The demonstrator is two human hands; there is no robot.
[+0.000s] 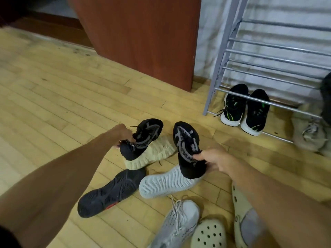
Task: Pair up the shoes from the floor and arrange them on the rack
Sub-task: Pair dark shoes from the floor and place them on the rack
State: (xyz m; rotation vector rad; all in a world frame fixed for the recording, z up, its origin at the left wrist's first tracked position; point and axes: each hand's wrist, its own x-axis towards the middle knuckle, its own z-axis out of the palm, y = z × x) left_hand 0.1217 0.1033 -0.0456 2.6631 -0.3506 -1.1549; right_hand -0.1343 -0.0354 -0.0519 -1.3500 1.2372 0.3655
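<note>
Two grips: left hand [122, 132] fingers clutch left sneaker [146, 137], right hand [213, 160] right sneaker [186, 140]; floor [53, 90] open leftward.

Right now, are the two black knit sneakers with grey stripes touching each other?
Apart. The head view shows wooden floor between the left-hand sneaker and the right-hand sneaker.

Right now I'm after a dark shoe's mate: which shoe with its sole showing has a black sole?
The black-soled shoe, leftmost of the three, orange-red patch at one end. The white-soled shoe beside it and cream-soled shoe behind are pale.
</note>
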